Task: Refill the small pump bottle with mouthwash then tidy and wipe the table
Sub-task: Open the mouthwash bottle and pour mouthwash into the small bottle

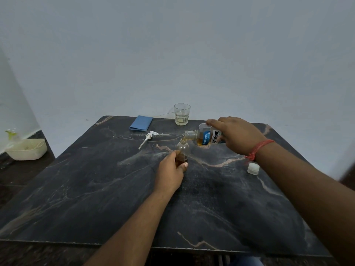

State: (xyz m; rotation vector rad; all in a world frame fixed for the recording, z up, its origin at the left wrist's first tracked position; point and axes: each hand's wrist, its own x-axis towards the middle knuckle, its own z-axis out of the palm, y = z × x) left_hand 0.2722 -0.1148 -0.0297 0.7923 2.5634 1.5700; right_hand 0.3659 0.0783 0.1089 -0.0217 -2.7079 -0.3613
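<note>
My left hand (170,172) grips the small clear bottle (182,149), which stands upright on the dark marble table (96,189) with amber liquid in its lower part. My right hand (237,136) holds the mouthwash bottle (206,137) tipped on its side, its open neck over the small bottle's mouth, and a thin amber stream runs between them. The white pump head (148,138) with its tube lies on the table to the left. The mouthwash cap (253,168) sits under my right wrist.
A folded blue cloth (141,123) lies at the table's far edge, with a drinking glass (182,114) to its right. A cream basket (26,149) with a spray bottle (11,134) rests on a low surface at the left.
</note>
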